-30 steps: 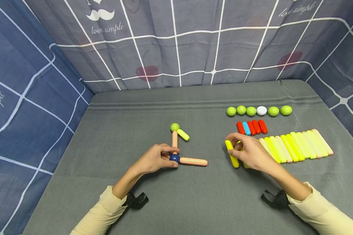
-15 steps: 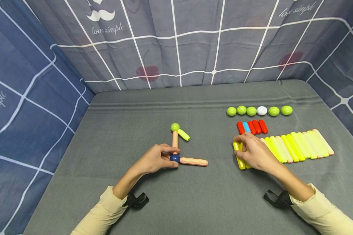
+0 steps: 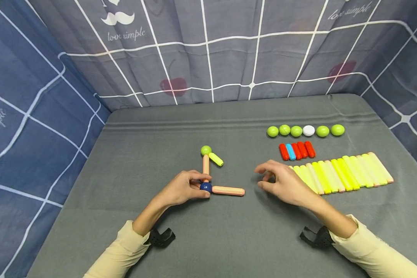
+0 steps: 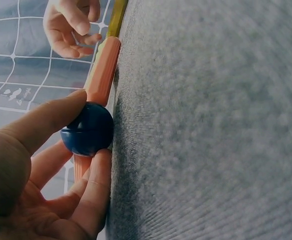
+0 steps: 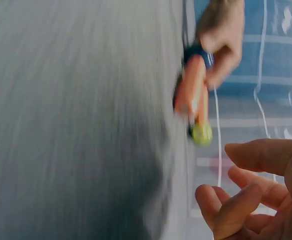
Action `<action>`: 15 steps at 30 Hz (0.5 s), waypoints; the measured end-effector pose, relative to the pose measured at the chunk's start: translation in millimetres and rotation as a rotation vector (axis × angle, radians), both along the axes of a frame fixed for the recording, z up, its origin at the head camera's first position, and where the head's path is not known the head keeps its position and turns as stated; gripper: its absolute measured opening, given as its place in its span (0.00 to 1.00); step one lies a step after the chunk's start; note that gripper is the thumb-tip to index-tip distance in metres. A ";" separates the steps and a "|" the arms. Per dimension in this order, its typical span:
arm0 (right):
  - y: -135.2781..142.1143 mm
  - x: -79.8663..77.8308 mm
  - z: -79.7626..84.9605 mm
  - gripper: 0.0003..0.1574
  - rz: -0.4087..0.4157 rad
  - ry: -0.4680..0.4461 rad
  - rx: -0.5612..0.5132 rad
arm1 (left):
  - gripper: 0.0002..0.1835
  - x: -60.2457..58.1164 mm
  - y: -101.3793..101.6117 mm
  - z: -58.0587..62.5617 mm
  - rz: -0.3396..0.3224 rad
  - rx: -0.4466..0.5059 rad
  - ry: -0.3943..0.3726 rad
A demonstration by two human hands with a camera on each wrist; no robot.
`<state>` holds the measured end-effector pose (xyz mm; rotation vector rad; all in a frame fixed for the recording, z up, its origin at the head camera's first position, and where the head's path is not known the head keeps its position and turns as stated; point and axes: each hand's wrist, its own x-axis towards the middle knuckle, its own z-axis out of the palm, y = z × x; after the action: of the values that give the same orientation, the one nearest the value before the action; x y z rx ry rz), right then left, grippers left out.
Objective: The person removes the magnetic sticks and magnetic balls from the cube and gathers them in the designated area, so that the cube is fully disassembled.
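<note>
My left hand (image 3: 182, 189) pinches a dark blue ball (image 3: 205, 187) between thumb and fingers, low on the cloth. Two ribbed orange sticks meet at that ball: one stick (image 3: 228, 190) points right, the other (image 3: 205, 164) runs away to a green ball (image 3: 206, 150). From the green ball, a short yellow-green stick (image 3: 216, 159) slants to the right. In the left wrist view the blue ball (image 4: 88, 129) sits between thumb and fingertips. My right hand (image 3: 285, 183) holds nothing, its fingers loosely bent, beside the left end of a row of yellow and pale sticks (image 3: 338, 175).
Behind the long sticks lie several short red sticks (image 3: 301, 150) with one blue stick (image 3: 290, 151) among them. Farther back stands a line of green balls (image 3: 322, 131) with one white ball (image 3: 308, 130). A checked curtain (image 3: 229, 58) bounds the grey cloth (image 3: 142, 143).
My right hand brought a yellow stick against the left end of the row, let go of it, and has moved left, away from it. My left hand stays on the blue ball.
</note>
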<state>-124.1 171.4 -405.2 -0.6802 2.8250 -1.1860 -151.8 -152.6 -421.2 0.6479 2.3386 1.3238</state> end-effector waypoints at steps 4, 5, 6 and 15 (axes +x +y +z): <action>-27.9 2.8 -5.5 0.18 0.132 -0.006 0.063 | 0.25 -0.1 0.4 -0.4 -0.003 -0.003 0.002; -34.0 3.3 -6.7 0.18 0.157 -0.007 0.085 | 0.25 -0.1 0.6 -0.6 -0.004 -0.001 0.000; -39.4 3.7 -7.9 0.18 0.179 -0.006 0.101 | 0.25 0.0 0.8 -0.6 -0.003 0.000 -0.002; -62.3 2.2 -12.2 0.20 0.228 -0.004 0.107 | 0.24 0.2 0.8 0.3 0.001 0.001 -0.009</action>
<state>-121.9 109.1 -417.4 -0.9586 2.6935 -0.9908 -151.7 -151.8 -420.9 0.6405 2.3313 1.3259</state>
